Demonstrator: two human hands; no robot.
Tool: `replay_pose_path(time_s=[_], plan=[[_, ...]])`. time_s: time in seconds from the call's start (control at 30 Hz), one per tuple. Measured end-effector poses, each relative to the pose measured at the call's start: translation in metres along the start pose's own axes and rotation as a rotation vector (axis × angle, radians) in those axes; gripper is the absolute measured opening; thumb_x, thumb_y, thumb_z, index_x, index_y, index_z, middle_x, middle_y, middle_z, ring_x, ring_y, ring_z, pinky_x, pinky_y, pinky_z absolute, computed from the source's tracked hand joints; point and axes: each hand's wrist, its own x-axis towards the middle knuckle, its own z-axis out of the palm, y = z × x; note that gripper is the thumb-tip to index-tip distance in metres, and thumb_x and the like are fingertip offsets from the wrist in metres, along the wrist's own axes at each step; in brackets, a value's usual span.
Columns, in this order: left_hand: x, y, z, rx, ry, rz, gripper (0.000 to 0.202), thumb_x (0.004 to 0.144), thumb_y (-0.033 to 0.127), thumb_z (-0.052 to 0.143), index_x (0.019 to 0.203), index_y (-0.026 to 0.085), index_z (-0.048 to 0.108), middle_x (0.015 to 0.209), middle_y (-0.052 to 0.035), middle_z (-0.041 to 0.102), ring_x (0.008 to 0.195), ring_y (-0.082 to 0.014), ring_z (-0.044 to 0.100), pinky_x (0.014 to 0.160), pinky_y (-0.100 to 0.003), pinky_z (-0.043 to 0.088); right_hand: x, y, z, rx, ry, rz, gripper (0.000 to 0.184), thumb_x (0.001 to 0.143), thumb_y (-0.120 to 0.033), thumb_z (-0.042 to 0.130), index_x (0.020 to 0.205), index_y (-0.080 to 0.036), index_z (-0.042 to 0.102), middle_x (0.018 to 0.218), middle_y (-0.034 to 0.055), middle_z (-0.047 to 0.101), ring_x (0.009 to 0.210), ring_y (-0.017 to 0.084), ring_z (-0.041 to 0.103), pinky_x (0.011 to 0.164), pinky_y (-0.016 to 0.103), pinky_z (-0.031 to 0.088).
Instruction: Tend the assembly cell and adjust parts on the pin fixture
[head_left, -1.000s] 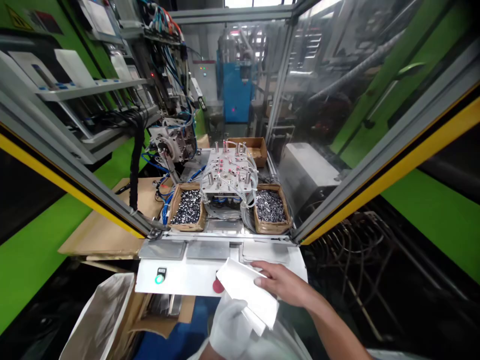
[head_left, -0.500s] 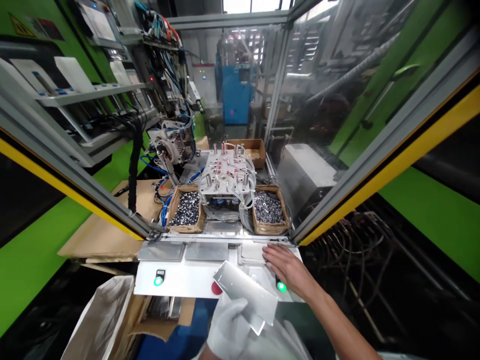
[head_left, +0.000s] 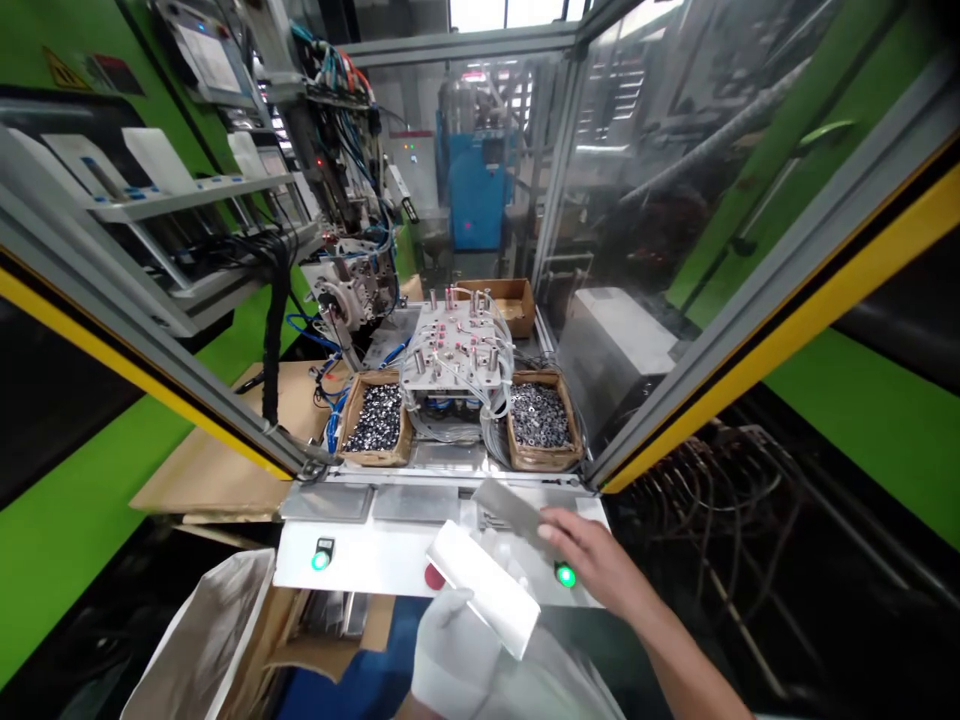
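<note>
The cotton glove (head_left: 454, 655) is white, the flat metal plate (head_left: 484, 590) pale silver, the round push-button (head_left: 566, 575) glowing green, the aluminium door frame (head_left: 787, 325) grey with a yellow band.

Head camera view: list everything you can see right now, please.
cardboard trays: two, brown, flanking the pin fixture, filled with small metal parts
pin fixture: one, silver-white, between the trays
cardboard box: one, brown, behind the pin fixture
bench plates: two, silver, in front of the trays
push buttons: three, two lit green, one red, on the white panel
cabinet: one, blue, in the background
silver sheet: one, silver, by the right hand
white-faced plate: one, white, in the left hand
left hand: one, white-gloved, gripping the white-faced plate
right hand: one, bare, at the silver sheet
</note>
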Motion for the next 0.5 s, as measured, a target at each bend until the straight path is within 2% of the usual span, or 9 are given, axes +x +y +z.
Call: replay_pose_path(time_s=[0.07,0.13,0.2,0.27,0.33,0.4,0.5], plan=[[-0.002,0.003,-0.002,-0.083,-0.038,-0.028,0.070,0.078,0.042,0.060,0.144,0.020,0.050,0.130,-0.0148,0.068,0.133,-0.0376,0.052,0.115,-0.057,0.033,0.007,0.024,-0.004,-0.134,0.094,-0.129,0.038,0.104,-0.036,0.040,0.129,-0.021,0.065,0.126,0.0092,0.071,0.114,0.024,0.067,0.095,0.035,0.053],[0.000,0.003,-0.001,-0.196,-0.059,-0.042,0.069,0.077,0.034,0.056,0.144,0.018,0.050,0.117,-0.0135,0.074,0.128,-0.0340,0.058,0.117,-0.053,0.031,0.012,0.045,-0.004,-0.326,0.113,-0.288,0.039,0.104,-0.025,0.038,0.134,-0.024,0.062,0.138,0.0089,0.064,0.130,0.026,0.057,0.111,0.046,0.044],[0.003,0.002,0.003,-0.280,-0.049,-0.043,0.067,0.077,0.028,0.052,0.143,0.017,0.051,0.111,-0.0115,0.077,0.123,-0.0300,0.062,0.119,-0.049,0.029,0.016,0.060,-0.001,-0.491,0.081,-0.378,0.040,0.103,-0.021,0.039,0.136,-0.026,0.061,0.141,0.0082,0.062,0.136,0.028,0.052,0.114,0.056,0.039],[0.005,0.001,0.007,-0.209,-0.023,-0.021,0.066,0.077,0.030,0.052,0.142,0.018,0.052,0.116,-0.0110,0.075,0.125,-0.0302,0.060,0.120,-0.049,0.028,0.018,0.067,0.002,-0.592,0.057,-0.389,0.037,0.102,-0.024,0.044,0.137,-0.024,0.059,0.143,0.0095,0.060,0.138,0.030,0.050,0.114,0.061,0.038],[0.006,0.000,0.010,-0.001,-0.006,0.021,0.067,0.077,0.038,0.053,0.142,0.020,0.053,0.127,-0.0111,0.071,0.133,-0.0328,0.054,0.119,-0.051,0.029,0.018,0.067,0.003,-0.628,0.067,-0.396,0.037,0.102,-0.027,0.048,0.137,-0.021,0.059,0.144,0.0108,0.059,0.139,0.031,0.048,0.113,0.062,0.038],[0.006,0.000,0.010,0.199,0.001,0.060,0.067,0.079,0.048,0.053,0.141,0.023,0.053,0.135,-0.0120,0.065,0.136,-0.0352,0.050,0.117,-0.054,0.032,0.015,0.059,0.004,-0.593,0.130,-0.421,0.035,0.101,-0.025,0.048,0.134,-0.020,0.061,0.144,0.0116,0.058,0.141,0.031,0.046,0.115,0.061,0.037],[0.002,0.000,0.005,0.348,0.028,0.072,0.070,0.082,0.059,0.054,0.143,0.024,0.050,0.143,-0.0145,0.058,0.134,-0.0350,0.050,0.113,-0.059,0.037,0.000,0.032,0.009,-0.416,0.208,-0.376,0.031,0.102,-0.025,0.046,0.126,-0.019,0.064,0.137,0.0125,0.063,0.136,0.027,0.051,0.115,0.051,0.040]])
